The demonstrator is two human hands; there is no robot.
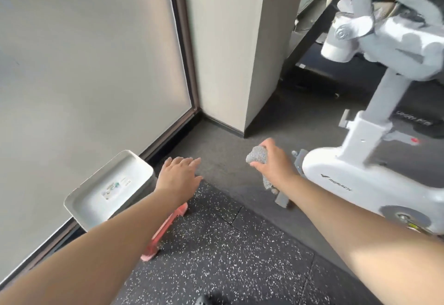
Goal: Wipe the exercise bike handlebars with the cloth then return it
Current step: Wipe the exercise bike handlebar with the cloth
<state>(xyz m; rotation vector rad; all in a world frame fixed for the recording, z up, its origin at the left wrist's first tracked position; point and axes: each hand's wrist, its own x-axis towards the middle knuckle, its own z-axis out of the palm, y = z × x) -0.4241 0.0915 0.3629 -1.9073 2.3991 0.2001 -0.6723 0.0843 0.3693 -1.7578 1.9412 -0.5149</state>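
A person's right hand point(274, 163) grips a crumpled grey cloth point(258, 157) beside a white exercise bike point(355, 172); the left hand point(179, 176) hovers spread open, holding nothing.

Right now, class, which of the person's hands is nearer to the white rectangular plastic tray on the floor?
Left. The left hand hovers just right of the white rectangular plastic tray; the right hand is farther right, holding the grey cloth.

Grey cloth point(258, 158) bunched, beside white bike point(374, 172)
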